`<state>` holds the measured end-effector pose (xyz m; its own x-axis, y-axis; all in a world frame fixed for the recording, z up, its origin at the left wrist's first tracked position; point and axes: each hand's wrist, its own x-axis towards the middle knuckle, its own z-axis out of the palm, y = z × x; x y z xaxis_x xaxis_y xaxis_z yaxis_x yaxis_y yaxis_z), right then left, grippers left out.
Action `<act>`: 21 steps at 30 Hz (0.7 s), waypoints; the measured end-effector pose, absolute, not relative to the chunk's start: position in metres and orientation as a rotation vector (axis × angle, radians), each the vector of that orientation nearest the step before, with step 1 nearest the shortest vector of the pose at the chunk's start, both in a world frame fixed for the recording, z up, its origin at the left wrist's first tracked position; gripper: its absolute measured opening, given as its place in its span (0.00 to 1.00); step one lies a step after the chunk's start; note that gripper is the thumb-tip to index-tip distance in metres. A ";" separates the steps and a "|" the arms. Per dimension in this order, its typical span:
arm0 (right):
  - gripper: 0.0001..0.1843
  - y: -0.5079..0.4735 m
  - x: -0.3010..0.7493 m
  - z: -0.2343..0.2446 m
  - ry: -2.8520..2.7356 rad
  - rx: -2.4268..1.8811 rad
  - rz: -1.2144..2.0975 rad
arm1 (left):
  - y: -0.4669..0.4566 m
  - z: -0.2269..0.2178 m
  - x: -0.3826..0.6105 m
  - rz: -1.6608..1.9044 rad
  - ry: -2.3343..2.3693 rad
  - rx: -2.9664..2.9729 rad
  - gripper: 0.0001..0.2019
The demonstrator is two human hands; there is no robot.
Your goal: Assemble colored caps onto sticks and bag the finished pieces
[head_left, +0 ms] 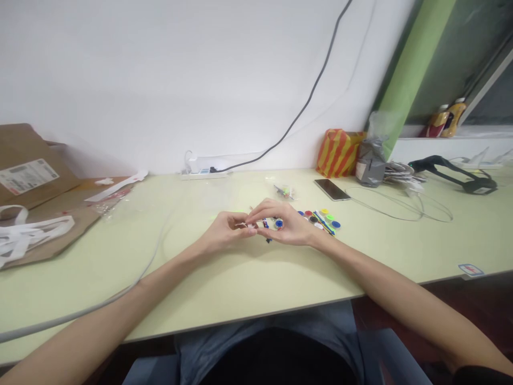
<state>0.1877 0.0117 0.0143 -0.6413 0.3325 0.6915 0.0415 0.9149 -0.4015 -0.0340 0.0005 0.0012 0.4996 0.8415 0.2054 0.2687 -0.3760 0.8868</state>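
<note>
Left grip [226, 231], right grip [286, 225] pinch small white piece [251, 226] together.

1 L hand [225, 232], 1 R hand [290, 224], 1 phone [332, 190]

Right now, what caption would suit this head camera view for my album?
Left hand and right hand meet over a small blue disc beside coloured round discs on a pale green desk.

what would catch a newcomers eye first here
The eye goes first to the bare left hand and right hand, meeting near the middle of the pale green desk. Just beyond the right hand lies a cluster of bright round discs. Farther back, against the white wall, the orange-and-yellow striped bag stands out.
</note>
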 end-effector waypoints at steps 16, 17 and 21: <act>0.11 0.004 0.172 -0.003 -2.375 -0.329 -0.132 | 0.000 0.001 -0.031 0.750 0.940 1.997 0.15; 0.11 0.004 0.171 -0.004 -2.382 -0.323 -0.134 | -0.001 0.001 -0.031 0.732 0.938 2.004 0.14; 0.10 0.008 0.171 -0.007 -2.365 -0.361 -0.124 | 0.001 0.004 -0.034 0.716 0.932 2.007 0.16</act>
